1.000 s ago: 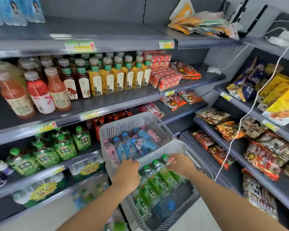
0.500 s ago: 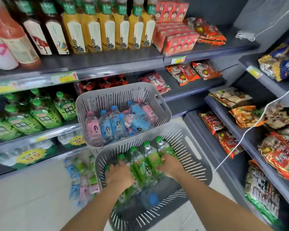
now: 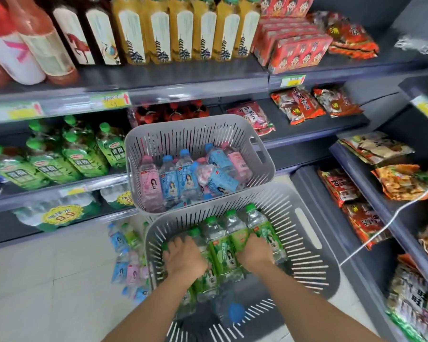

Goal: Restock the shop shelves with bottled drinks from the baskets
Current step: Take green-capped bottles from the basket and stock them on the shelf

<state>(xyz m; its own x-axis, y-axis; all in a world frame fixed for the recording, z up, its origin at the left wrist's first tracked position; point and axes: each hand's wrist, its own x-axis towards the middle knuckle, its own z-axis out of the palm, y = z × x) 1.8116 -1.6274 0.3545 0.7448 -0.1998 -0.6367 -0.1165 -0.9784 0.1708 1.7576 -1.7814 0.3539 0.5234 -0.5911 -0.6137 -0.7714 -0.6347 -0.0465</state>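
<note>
Shelves (image 3: 173,80) fill the left & back wall w/ tall juice bottles (image 3: 181,33) up top, green tea bottles (image 3: 67,159) one tier lower. Near basket (image 3: 314,257) sits on the floor, far basket (image 3: 158,144) w/ pink & blue bottles (image 3: 183,176) just behind it. Green-capped bottles (image 3: 223,245) lie inside the near one. Left hand (image 3: 185,257) & right hand (image 3: 255,250) each press down on those bottles, grip curled over them; can't tell if closed around any.

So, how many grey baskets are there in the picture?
2. The near basket holds green-capped bottles, with both hands in it. The far basket behind it holds pink and blue bottles.
</note>
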